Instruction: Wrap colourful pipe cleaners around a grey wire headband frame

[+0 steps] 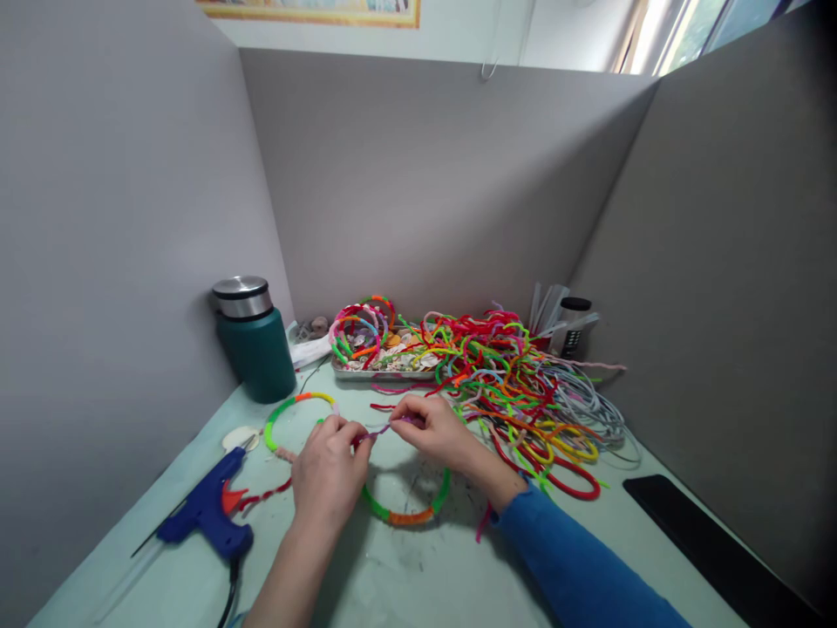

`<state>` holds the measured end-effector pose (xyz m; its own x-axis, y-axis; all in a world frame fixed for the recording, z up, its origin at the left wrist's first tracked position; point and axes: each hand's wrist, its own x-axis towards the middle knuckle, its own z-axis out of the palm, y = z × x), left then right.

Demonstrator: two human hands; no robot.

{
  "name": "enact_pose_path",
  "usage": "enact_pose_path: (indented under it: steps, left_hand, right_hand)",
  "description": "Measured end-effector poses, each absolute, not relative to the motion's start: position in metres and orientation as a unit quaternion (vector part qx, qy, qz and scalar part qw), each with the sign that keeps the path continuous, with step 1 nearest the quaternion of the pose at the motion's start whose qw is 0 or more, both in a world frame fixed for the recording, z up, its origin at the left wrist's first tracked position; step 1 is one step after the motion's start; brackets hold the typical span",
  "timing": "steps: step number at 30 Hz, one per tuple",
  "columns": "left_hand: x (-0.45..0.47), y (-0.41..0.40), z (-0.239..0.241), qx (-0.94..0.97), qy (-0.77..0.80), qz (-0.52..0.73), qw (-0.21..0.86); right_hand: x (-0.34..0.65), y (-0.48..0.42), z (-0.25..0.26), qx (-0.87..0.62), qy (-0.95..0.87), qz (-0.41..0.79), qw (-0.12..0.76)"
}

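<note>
Between my two hands stretches a short purple pipe cleaner (379,433). My left hand (332,467) pinches one end of it, fingers pressed together. At the other end, my right hand (435,429) grips it between thumb and forefinger. Just below the hands is a ring wrapped in green and orange pipe cleaner (410,518); its upper part is behind the hands, so I cannot tell whether the purple strand joins it. Another ring, green, orange and yellow (304,398), lies on the table beyond my left hand, partly covered by it.
A blue glue gun (207,510) lies at left, near a green bottle (256,349). A metal tray (385,375) holds buttons and several rings. Right of it spreads a tangled heap of pipe cleaners (497,358). A black flat object (706,532) lies at right. Grey panels (425,174) surround the table.
</note>
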<state>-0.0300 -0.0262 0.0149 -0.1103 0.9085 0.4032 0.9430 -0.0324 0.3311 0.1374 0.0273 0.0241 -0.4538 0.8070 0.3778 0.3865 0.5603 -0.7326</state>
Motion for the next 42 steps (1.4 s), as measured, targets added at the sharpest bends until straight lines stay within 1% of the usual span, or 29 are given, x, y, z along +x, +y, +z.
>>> enact_pose_path:
  steps: [5, 9, 16, 20, 29, 36, 42]
  left_hand:
    - [-0.0318, -0.0240, 0.0132, -0.691, -0.668, -0.262, 0.084]
    - [-0.0327, -0.0222, 0.0112, -0.690, -0.663, -0.274, 0.100]
    - [-0.0319, -0.0202, 0.0077, -0.685, -0.665, -0.298, 0.006]
    - [-0.0316, -0.0211, 0.0102, -0.679, -0.674, -0.290, 0.008]
    - [-0.0296, -0.0249, 0.0137, -0.712, -0.616, -0.337, 0.013]
    - [-0.0294, -0.0252, 0.0125, -0.755, -0.540, -0.371, 0.013]
    - [-0.0296, -0.0265, 0.0155, -0.728, -0.532, -0.434, -0.007]
  right_hand:
    - [0.1365, 0.0270, 0.0249, -0.372, -0.800, 0.292, 0.369]
    - [0.1351, 0.0249, 0.0262, -0.365, -0.799, 0.304, 0.369]
    - [0.1370, 0.0255, 0.0261, -0.349, -0.799, 0.322, 0.370]
    - [0.1376, 0.0264, 0.0251, -0.334, -0.799, 0.333, 0.372]
    - [0.1383, 0.0331, 0.0188, -0.388, -0.781, 0.301, 0.386]
    - [0.1381, 0.0298, 0.0213, -0.378, -0.805, 0.269, 0.369]
    - [0.1398, 0.0265, 0.0257, -0.327, -0.827, 0.316, 0.329]
